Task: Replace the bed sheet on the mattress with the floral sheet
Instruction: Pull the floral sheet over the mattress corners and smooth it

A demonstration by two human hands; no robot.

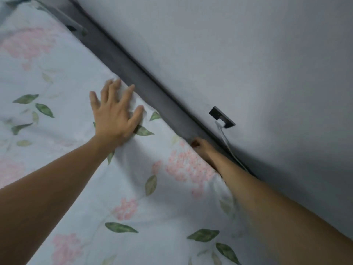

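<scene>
The floral sheet (80,150), pale with pink flowers and green leaves, covers the mattress across the left and bottom of the view. My left hand (114,113) lies flat on it with fingers spread, pressing near the far edge. My right hand (200,147) reaches down into the gap between the mattress edge and the dark bed frame (133,64). Its fingers are hidden behind the sheet's edge, so I cannot see what they do.
A grey wall (248,54) runs along the bed frame. A black wall socket (221,117) sits low on it with a white cable (229,146) dropping behind the frame. A grey bracket (72,25) shows at the top left.
</scene>
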